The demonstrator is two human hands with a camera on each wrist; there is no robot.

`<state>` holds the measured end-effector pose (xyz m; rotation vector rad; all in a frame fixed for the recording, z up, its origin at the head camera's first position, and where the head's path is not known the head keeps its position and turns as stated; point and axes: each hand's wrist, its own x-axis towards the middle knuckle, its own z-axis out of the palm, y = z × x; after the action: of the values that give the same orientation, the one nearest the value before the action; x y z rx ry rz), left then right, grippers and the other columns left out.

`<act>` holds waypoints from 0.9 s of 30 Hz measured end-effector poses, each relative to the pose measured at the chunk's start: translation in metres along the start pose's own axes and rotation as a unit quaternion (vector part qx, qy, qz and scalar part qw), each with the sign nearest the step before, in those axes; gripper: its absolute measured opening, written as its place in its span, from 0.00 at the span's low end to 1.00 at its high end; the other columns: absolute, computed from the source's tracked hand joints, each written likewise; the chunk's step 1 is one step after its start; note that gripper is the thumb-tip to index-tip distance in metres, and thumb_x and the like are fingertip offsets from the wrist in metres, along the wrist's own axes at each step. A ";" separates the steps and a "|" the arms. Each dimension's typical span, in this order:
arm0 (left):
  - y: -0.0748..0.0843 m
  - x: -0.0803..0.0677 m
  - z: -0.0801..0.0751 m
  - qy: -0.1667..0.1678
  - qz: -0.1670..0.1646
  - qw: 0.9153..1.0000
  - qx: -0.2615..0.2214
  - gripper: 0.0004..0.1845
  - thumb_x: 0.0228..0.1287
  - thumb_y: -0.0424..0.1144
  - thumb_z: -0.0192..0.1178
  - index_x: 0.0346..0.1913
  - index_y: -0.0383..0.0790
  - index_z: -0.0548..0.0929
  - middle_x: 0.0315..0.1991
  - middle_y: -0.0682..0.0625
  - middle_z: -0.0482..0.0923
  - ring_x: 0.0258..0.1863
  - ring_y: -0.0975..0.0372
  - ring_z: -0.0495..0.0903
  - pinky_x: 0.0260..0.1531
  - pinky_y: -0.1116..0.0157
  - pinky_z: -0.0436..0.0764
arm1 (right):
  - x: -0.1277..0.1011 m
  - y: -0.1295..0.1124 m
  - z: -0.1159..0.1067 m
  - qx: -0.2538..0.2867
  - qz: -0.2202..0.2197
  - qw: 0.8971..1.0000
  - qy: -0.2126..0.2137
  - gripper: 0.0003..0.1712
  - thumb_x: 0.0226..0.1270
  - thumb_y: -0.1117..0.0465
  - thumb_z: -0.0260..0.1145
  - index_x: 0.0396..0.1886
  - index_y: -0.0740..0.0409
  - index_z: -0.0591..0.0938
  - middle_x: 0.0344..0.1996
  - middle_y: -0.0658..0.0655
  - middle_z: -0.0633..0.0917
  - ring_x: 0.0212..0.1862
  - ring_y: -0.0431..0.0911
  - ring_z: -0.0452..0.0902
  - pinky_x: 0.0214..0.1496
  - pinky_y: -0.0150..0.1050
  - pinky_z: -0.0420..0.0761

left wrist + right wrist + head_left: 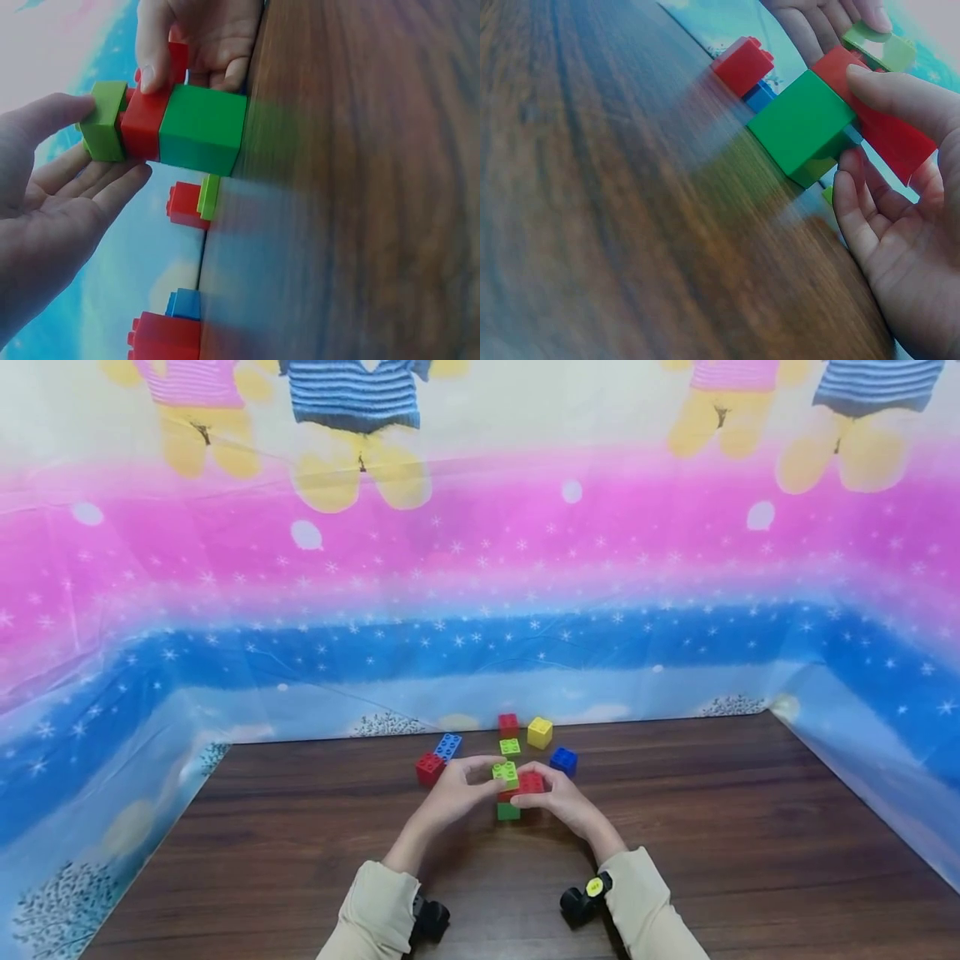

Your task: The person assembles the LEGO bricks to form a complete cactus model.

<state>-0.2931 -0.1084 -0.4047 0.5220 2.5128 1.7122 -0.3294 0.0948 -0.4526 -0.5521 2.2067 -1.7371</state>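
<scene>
Both hands are working a little block stack in the middle of the table (pixel 300 860). The left hand (pixel 453 793) is pinching the lime brick (pixel 505 772) on top, the right hand (pixel 558 802) is gripping the red brick (pixel 531 783) under it, and the green brick (pixel 508 812) is sitting at the bottom. If the left is pressing off-centre, the stack could be tipping toward the loose blue brick (pixel 563 761) just behind.

This looks like a makeshift play corner set up for recording rather than a lived-in room. A dark wooden table (pixel 750 827) is walled on three sides by a plastic sheet (pixel 480 568) printed with cartoon bears, and toy blocks (pixel 539 732) lie scattered on it.
</scene>
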 end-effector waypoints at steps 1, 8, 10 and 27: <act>0.000 0.000 0.001 -0.001 0.001 1.000 0.001 0.23 0.61 0.43 0.61 0.58 0.40 0.76 0.59 0.44 0.76 0.61 0.50 0.72 0.58 0.52 0.74 | 0.000 0.000 0.000 0.002 -0.001 1.000 0.000 0.24 0.58 0.56 0.68 0.53 0.54 0.74 0.36 0.44 0.83 0.43 0.41 0.77 0.54 0.38 0.72; -0.001 0.002 0.004 0.004 -0.005 1.000 0.001 0.24 0.61 0.41 0.61 0.59 0.38 0.75 0.60 0.44 0.74 0.64 0.50 0.69 0.63 0.47 0.68 | 0.000 0.000 0.000 0.012 -0.005 1.000 -0.004 0.23 0.58 0.57 0.68 0.52 0.54 0.74 0.37 0.44 0.82 0.44 0.40 0.77 0.54 0.38 0.72; -0.001 0.002 0.005 0.004 -0.005 1.000 0.002 0.24 0.61 0.42 0.61 0.59 0.38 0.75 0.61 0.44 0.74 0.65 0.50 0.68 0.63 0.46 0.67 | 0.001 0.000 0.000 0.012 -0.006 1.000 -0.005 0.23 0.58 0.57 0.68 0.52 0.55 0.74 0.38 0.45 0.82 0.44 0.41 0.77 0.54 0.38 0.72; 0.001 0.002 0.010 0.032 -0.005 0.999 -0.007 0.22 0.58 0.43 0.64 0.55 0.40 0.78 0.58 0.43 0.77 0.63 0.50 0.70 0.61 0.47 0.70 | 0.000 -0.001 -0.001 0.019 -0.011 1.000 -0.011 0.23 0.57 0.57 0.69 0.51 0.56 0.74 0.38 0.45 0.82 0.44 0.41 0.77 0.52 0.37 0.73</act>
<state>-0.2929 -0.0988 -0.4074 0.4600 2.5402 1.7704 -0.3299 0.0955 -0.4517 -0.5860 2.1562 -1.7713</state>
